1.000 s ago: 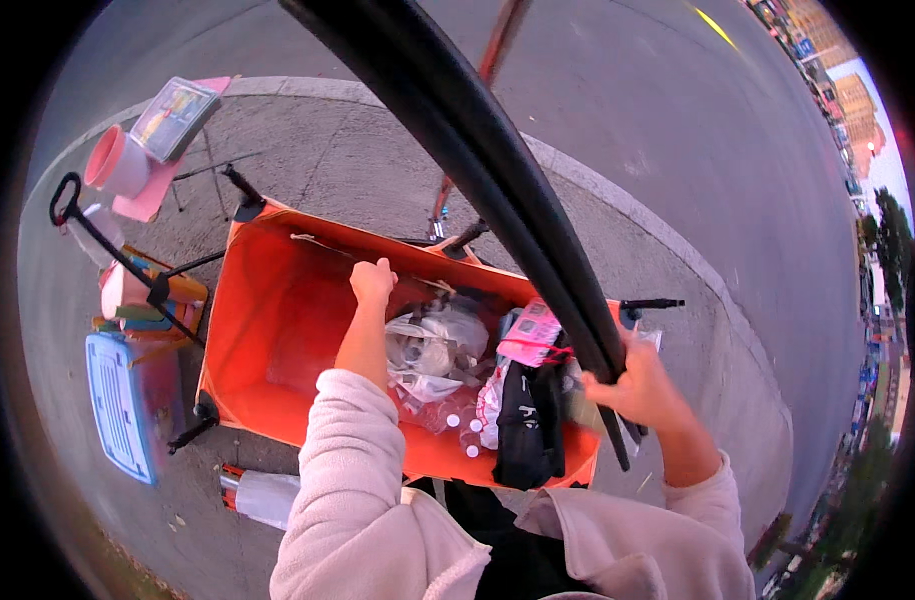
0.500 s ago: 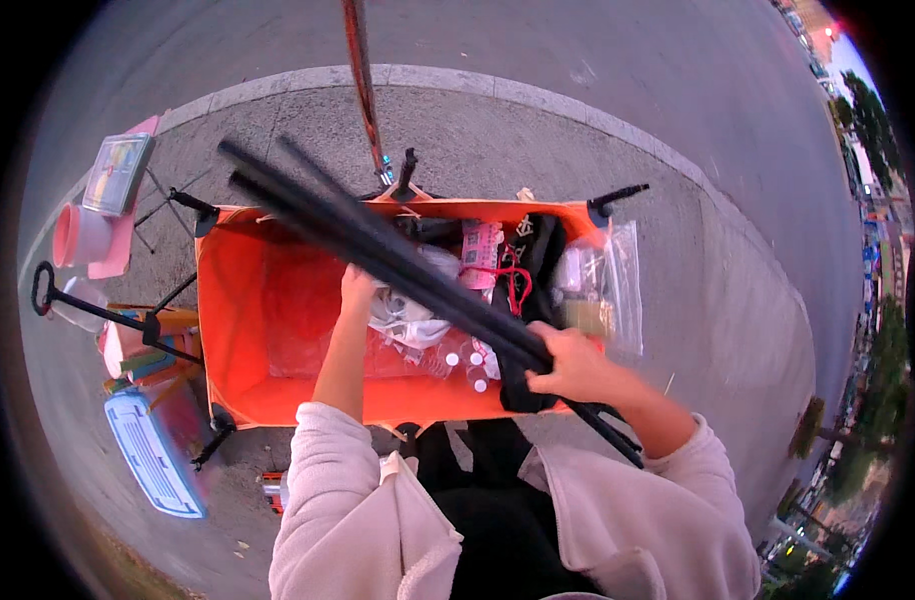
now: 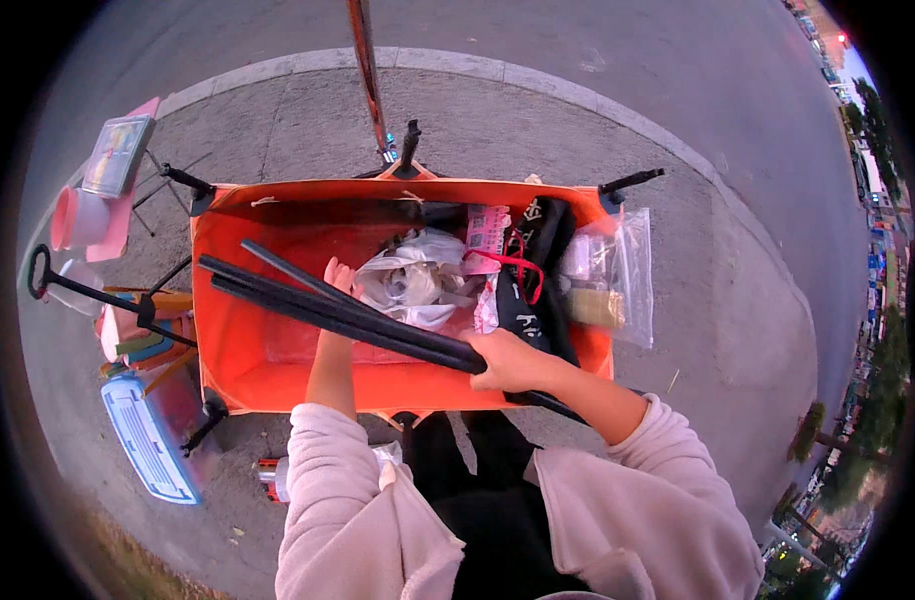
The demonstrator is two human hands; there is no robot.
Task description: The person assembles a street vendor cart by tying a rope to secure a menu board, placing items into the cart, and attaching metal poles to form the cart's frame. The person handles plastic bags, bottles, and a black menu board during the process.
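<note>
Item, black poles (image 3: 378,328): a bundle slanting across the orange wagon (image 3: 248,375), swung round from standing high over its right end to lying low over its opening, free ends just within its left wall; the bundle is thus levelled and better placed for handling above the wagon. Right hand (image 3: 506,360): closed round the poles, over the wagon's near right part. Left hand (image 3: 342,278): over the wagon's middle, fingers loosely spread, poles crossing above the wrist; whether it touches them cannot be told. Contents: white plastic bag (image 3: 418,285) at the wagon's middle; pink packet (image 3: 486,228) and black bag (image 3: 553,225) toward its right end. Edges: far-left post (image 3: 188,181) and far-right post (image 3: 633,181) jutting from the wagon's corners; clear zip bag (image 3: 633,290) outside its right wall; pull handle (image 3: 88,290) beyond its left wall. Room: the wagon's left half seems the roomiest, its orange lining showing there; the right half looks tighter.
</note>
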